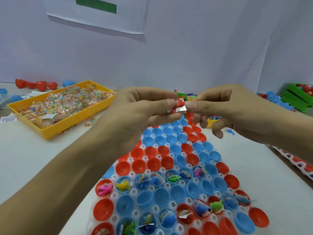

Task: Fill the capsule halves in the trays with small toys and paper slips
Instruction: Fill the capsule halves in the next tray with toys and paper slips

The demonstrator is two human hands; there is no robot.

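Pinching a little red toy [179,104] and a paper slip [181,109] between both hands, left hand [144,107] and right hand [225,107], up over the tray [166,185] of red and blue capsule halves [160,195] on the tabletop [42,160].

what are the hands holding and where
Both hands, left hand and right hand, pinch a small red toy and paper slip between their fingertips.

I see red and blue capsule halves [153,164] in a white tray [114,195], a yellow bin [55,128] of multicoloured packets [67,103], a red toy [179,104], and a green crate [295,99].
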